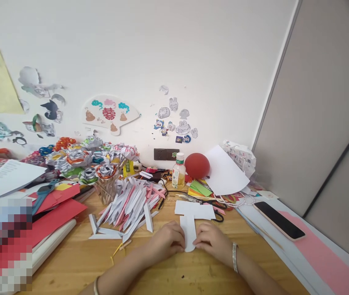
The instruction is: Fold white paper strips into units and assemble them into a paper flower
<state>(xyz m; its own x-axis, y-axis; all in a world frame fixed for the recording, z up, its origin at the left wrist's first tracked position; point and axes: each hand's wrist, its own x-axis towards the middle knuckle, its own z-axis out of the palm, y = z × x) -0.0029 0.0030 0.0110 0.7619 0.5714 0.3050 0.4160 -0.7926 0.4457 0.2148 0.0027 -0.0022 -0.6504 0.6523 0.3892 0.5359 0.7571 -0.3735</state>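
Observation:
A white paper strip lies upright before me on the wooden table, its near end curled or bent over. My left hand pinches its left edge near the bottom, fingers closed. On the opposite edge, my right hand grips it between thumb and fingers. Just beyond the strip are more white paper pieces, lying flat over part of a pair of black-handled scissors. To the left spreads a heap of folded white and pink paper strips.
Paper flowers stand in a holder at the back left. A bottle and a red balloon are against the wall. A phone lies at right. Red paper sheets are stacked at left.

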